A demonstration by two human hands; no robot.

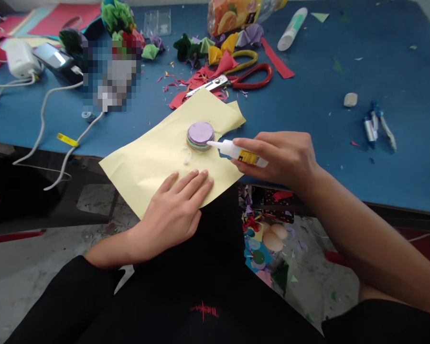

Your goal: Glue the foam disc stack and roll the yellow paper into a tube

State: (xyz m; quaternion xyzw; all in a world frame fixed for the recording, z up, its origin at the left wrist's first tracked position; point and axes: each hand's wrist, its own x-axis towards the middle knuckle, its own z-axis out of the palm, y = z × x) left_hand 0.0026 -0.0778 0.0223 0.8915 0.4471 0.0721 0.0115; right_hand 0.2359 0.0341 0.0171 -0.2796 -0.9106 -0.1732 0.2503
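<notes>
A sheet of yellow paper (146,153) lies over the front edge of the blue table. On it sits a stack of round paper discs (200,134) with a purple one on top. My left hand (177,205) rests on the paper's lower part, fingers spread, holding nothing. My right hand (283,155) grips a small white glue bottle (232,149) with a yellow label. The bottle is tilted to the left, its narrow tip at the right edge of the stack. A small whitish mark or scrap shows on the paper just below the discs.
Behind the paper are red-handled scissors (252,79), red paper scraps (200,76) and coloured paper flowers (189,48). White cables (45,110) run at the left. Compasses (376,126) and an eraser (350,100) lie at the right.
</notes>
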